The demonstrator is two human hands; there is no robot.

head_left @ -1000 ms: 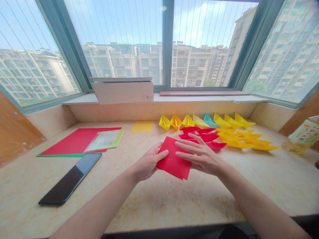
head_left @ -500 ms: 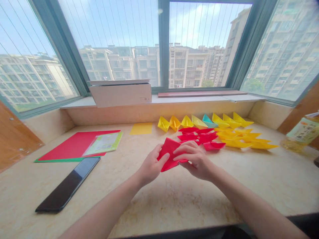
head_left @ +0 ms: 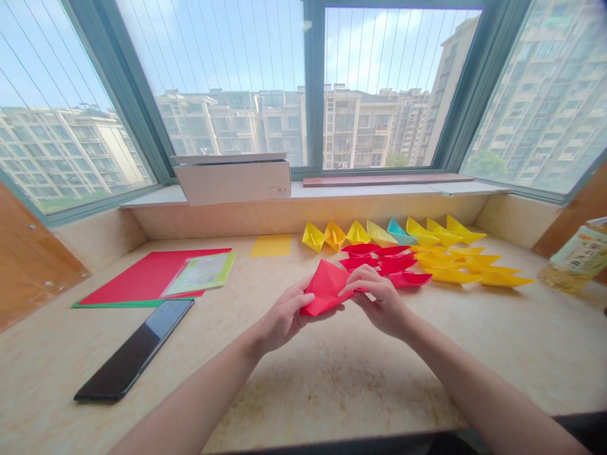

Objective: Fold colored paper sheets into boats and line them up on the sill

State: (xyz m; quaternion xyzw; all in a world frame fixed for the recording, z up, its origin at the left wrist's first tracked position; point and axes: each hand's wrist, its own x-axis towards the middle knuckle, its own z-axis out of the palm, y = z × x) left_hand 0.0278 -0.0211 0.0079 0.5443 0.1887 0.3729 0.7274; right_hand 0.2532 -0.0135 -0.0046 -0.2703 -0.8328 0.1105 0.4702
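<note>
Between my hands, above the counter, is a piece of folded red paper (head_left: pixel 327 287) with its right-hand edge bent over. My left hand (head_left: pixel 288 311) grips its left side, the thumb on top and fingers underneath. At the right edge, my right hand (head_left: pixel 378 297) pinches the paper with its fingertips. Just behind the hands lie several red paper boats (head_left: pixel 396 262). To their right are several yellow paper boats (head_left: pixel 455 268), and a back row holds more yellow ones and a blue paper boat (head_left: pixel 399 232).
Red and green sheets (head_left: pixel 137 273) lie at left under a clear packet (head_left: pixel 199 275), with a black phone (head_left: pixel 137 351) in front. A yellow paper square (head_left: pixel 270 245) is near the back. A white box (head_left: pixel 234 180) stands on the sill; a bottle (head_left: pixel 576 256) is at far right.
My right hand has gone from lying spread over the flat folded red paper to pinching its right edge. That edge has folded upward and over.
</note>
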